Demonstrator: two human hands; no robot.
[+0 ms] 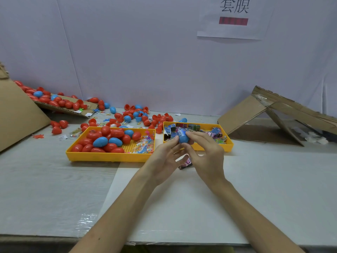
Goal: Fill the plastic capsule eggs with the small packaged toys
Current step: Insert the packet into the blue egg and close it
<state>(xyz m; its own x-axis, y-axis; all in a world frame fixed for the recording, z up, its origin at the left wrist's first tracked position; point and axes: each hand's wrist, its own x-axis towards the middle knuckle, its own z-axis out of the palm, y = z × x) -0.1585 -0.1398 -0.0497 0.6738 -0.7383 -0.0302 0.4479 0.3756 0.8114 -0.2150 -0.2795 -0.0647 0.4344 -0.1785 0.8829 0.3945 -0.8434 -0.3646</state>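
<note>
Both hands meet over the table's middle, in front of the right yellow tray. My left hand and my right hand pinch a blue capsule egg half with a small blue packaged toy sticking out of its top. A pink packaged toy lies on the table just under my hands. The right tray holds several small packaged toys. The left yellow tray holds red and blue capsule eggs and some clear toy bags.
Loose red and blue egg halves are scattered behind the trays. A cardboard flap at the back left carries more eggs. A torn cardboard box lies at the right. A white wall with a paper sign backs the table.
</note>
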